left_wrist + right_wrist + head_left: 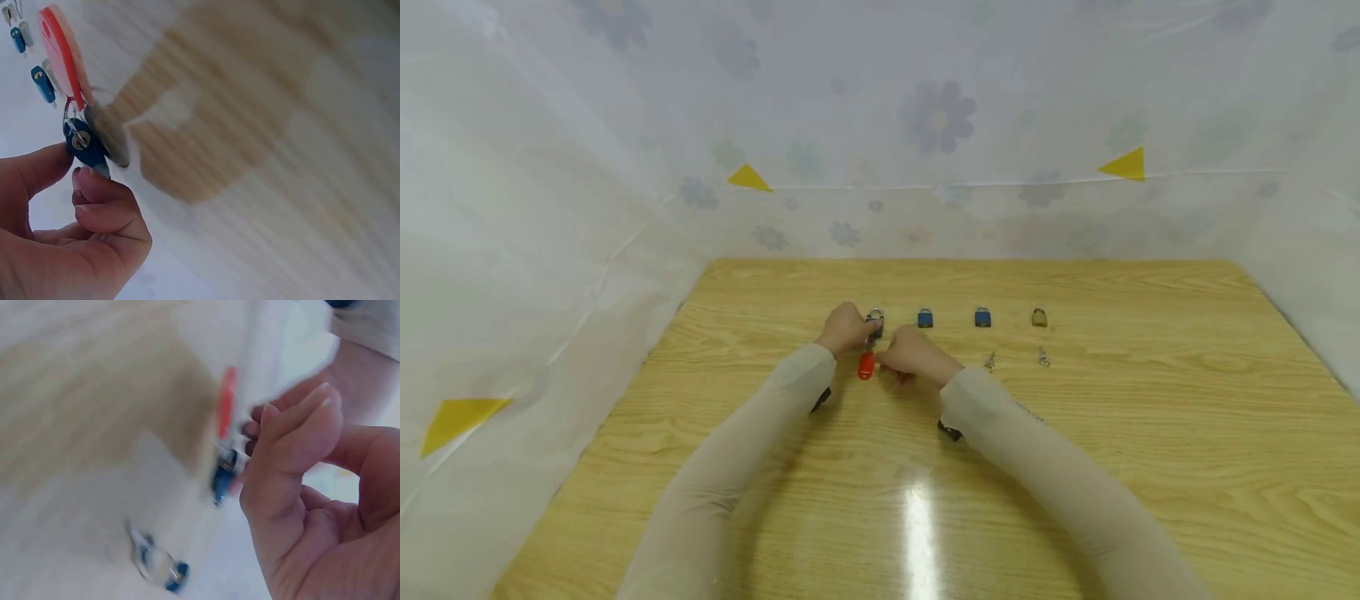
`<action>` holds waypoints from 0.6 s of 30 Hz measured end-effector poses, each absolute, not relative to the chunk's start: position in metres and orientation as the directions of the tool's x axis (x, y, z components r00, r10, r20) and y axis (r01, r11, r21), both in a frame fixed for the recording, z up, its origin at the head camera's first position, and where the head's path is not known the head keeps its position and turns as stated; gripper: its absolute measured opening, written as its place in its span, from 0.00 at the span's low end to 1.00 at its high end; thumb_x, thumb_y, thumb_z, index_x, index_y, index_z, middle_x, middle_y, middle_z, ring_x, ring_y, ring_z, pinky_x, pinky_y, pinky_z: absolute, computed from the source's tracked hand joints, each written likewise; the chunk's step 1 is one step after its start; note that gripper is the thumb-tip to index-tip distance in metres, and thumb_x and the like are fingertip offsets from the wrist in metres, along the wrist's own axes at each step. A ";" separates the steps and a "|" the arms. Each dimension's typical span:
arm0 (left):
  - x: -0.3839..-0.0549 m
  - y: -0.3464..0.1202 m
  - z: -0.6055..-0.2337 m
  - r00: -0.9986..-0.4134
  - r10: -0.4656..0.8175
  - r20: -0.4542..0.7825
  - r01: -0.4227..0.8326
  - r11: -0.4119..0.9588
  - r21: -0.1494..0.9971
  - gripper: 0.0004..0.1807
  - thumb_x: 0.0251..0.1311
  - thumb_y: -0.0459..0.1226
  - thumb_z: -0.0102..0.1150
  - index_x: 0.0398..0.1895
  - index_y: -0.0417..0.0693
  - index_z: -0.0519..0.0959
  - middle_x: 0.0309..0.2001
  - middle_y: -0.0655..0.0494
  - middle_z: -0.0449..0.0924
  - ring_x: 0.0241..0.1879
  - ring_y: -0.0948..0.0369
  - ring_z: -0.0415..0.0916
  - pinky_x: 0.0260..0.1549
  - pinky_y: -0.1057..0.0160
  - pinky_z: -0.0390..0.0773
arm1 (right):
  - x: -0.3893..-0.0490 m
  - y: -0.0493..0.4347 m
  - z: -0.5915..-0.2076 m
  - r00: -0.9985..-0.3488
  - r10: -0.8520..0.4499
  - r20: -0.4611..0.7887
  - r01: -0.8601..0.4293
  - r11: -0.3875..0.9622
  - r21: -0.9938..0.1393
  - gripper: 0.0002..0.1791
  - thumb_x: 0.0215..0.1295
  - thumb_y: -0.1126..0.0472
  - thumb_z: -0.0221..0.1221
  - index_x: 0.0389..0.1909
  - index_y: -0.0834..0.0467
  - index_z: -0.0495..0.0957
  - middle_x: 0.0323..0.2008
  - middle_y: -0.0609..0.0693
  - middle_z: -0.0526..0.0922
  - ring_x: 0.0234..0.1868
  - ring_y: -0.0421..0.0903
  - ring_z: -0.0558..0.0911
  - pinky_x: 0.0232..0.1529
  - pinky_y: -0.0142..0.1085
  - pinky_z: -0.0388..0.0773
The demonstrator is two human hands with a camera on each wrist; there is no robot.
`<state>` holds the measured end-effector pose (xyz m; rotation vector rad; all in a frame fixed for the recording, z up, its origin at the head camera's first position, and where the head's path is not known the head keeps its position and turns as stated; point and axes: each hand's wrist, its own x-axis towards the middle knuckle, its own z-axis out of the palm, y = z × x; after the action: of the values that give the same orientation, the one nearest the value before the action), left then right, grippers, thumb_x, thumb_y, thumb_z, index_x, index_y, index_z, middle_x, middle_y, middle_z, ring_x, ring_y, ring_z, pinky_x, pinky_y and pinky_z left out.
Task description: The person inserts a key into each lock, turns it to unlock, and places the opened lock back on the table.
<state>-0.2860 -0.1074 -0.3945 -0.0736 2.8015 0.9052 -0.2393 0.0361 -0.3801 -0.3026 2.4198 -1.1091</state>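
Observation:
My left hand (pixel 847 327) pinches a small blue padlock (pixel 86 147) between thumb and fingers. A key on a ring sits at the keyhole in the padlock's bottom face; how deep it goes cannot be told. From the ring hangs a red key tag (pixel 866 365), also seen in the left wrist view. Close to the tag on its right is my right hand (pixel 917 354), its fingers loosely bent and nothing visible in them. In the right wrist view, the blurred red tag (pixel 226 403) appears beyond the right fingers, apart from them.
Along the wooden table (pixel 1150 433), two blue padlocks (pixel 925 318) (pixel 982 317) and a brass padlock (pixel 1039 318) stand in a row rightward. Nearer lie small keys (pixel 990 362) and another key set (pixel 1043 357). A flowered white curtain (pixel 880 125) encloses the back and sides.

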 end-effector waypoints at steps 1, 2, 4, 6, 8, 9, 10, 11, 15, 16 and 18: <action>-0.286 -0.107 -0.394 -0.979 0.018 -0.201 -0.103 0.812 0.574 0.28 0.66 0.43 0.58 0.08 0.47 0.64 0.09 0.60 0.56 0.11 0.65 0.54 0.12 0.69 0.56 | -0.239 0.041 -0.377 -0.870 -0.388 -0.305 -0.013 0.636 -0.772 0.18 0.70 0.59 0.55 0.29 0.70 0.83 0.12 0.49 0.75 0.12 0.41 0.76 0.22 0.36 0.81; -0.285 -0.107 -0.393 -0.980 0.024 -0.196 -0.094 0.815 0.571 0.27 0.66 0.43 0.58 0.09 0.47 0.65 0.09 0.60 0.57 0.11 0.65 0.55 0.13 0.69 0.57 | -0.239 0.046 -0.373 -0.870 -0.400 -0.289 -0.024 0.620 -0.785 0.18 0.70 0.59 0.55 0.30 0.70 0.83 0.13 0.49 0.75 0.13 0.41 0.76 0.23 0.37 0.82; -0.283 -0.106 -0.390 -0.984 0.051 -0.170 -0.054 0.826 0.561 0.25 0.67 0.41 0.56 0.09 0.47 0.67 0.09 0.60 0.61 0.12 0.64 0.58 0.14 0.69 0.59 | -0.238 0.057 -0.364 -0.871 -0.412 -0.267 -0.027 0.584 -0.812 0.19 0.72 0.58 0.53 0.33 0.71 0.83 0.13 0.50 0.74 0.14 0.41 0.76 0.26 0.40 0.83; -0.281 -0.104 -0.387 -0.987 0.085 -0.133 -0.004 0.829 0.559 0.25 0.67 0.40 0.54 0.09 0.47 0.67 0.10 0.59 0.63 0.13 0.64 0.59 0.16 0.69 0.61 | -0.237 0.068 -0.356 -0.880 -0.412 -0.236 -0.034 0.551 -0.834 0.19 0.72 0.58 0.53 0.32 0.70 0.82 0.14 0.50 0.74 0.15 0.42 0.77 0.29 0.43 0.83; -0.278 -0.100 -0.382 -0.987 0.117 -0.108 0.036 0.826 0.562 0.26 0.68 0.39 0.53 0.08 0.48 0.66 0.10 0.58 0.65 0.12 0.64 0.60 0.16 0.69 0.63 | -0.235 0.079 -0.348 -0.895 -0.395 -0.205 -0.037 0.523 -0.851 0.19 0.73 0.57 0.53 0.31 0.68 0.82 0.15 0.50 0.74 0.17 0.45 0.78 0.32 0.46 0.83; -0.276 -0.097 -0.380 -0.986 0.132 -0.104 0.051 0.824 0.565 0.27 0.68 0.39 0.53 0.07 0.48 0.65 0.10 0.58 0.63 0.12 0.64 0.59 0.16 0.68 0.63 | -0.234 0.084 -0.344 -0.905 -0.380 -0.191 -0.034 0.512 -0.858 0.19 0.73 0.56 0.53 0.30 0.67 0.81 0.16 0.50 0.74 0.19 0.47 0.79 0.32 0.46 0.83; -0.275 -0.093 -0.377 -0.983 0.148 -0.105 0.064 0.823 0.564 0.28 0.69 0.39 0.53 0.07 0.48 0.64 0.09 0.58 0.62 0.11 0.64 0.57 0.16 0.68 0.63 | -0.232 0.089 -0.340 -0.913 -0.369 -0.173 -0.038 0.500 -0.865 0.18 0.73 0.55 0.53 0.31 0.66 0.81 0.16 0.51 0.74 0.20 0.49 0.79 0.33 0.46 0.83; -0.272 -0.090 -0.375 -0.980 0.163 -0.117 0.068 0.819 0.570 0.28 0.69 0.38 0.54 0.06 0.47 0.64 0.09 0.58 0.61 0.11 0.65 0.57 0.16 0.69 0.63 | -0.231 0.093 -0.337 -0.921 -0.358 -0.153 -0.049 0.497 -0.866 0.18 0.73 0.55 0.53 0.31 0.65 0.81 0.17 0.51 0.75 0.21 0.50 0.80 0.32 0.45 0.83; -0.262 -0.072 -0.367 -0.955 0.256 -0.152 0.144 0.845 0.515 0.22 0.67 0.37 0.57 0.12 0.39 0.75 0.10 0.60 0.61 0.11 0.66 0.56 0.16 0.70 0.63 | -0.222 0.110 -0.325 -0.949 -0.305 -0.087 -0.080 0.496 -0.865 0.17 0.73 0.55 0.52 0.35 0.64 0.82 0.19 0.52 0.76 0.24 0.53 0.80 0.30 0.42 0.83; -0.260 -0.067 -0.366 -0.944 0.284 -0.166 0.167 0.849 0.502 0.20 0.66 0.37 0.58 0.15 0.37 0.78 0.11 0.60 0.62 0.12 0.66 0.56 0.16 0.70 0.63 | -0.219 0.113 -0.322 -0.953 -0.294 -0.071 -0.091 0.502 -0.860 0.17 0.73 0.55 0.52 0.35 0.64 0.81 0.20 0.53 0.76 0.23 0.52 0.80 0.30 0.42 0.82; -0.256 -0.058 -0.366 -0.926 0.328 -0.189 0.206 0.855 0.477 0.16 0.65 0.35 0.59 0.21 0.35 0.81 0.12 0.60 0.65 0.13 0.66 0.59 0.18 0.70 0.64 | -0.213 0.119 -0.317 -0.962 -0.270 -0.038 -0.110 0.512 -0.852 0.17 0.73 0.54 0.52 0.36 0.64 0.81 0.20 0.53 0.76 0.22 0.50 0.80 0.28 0.41 0.82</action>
<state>-0.2565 -0.0583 -0.3656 0.4059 2.7669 0.6689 -0.2134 0.1190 -0.3173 -0.3273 2.5842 -1.4383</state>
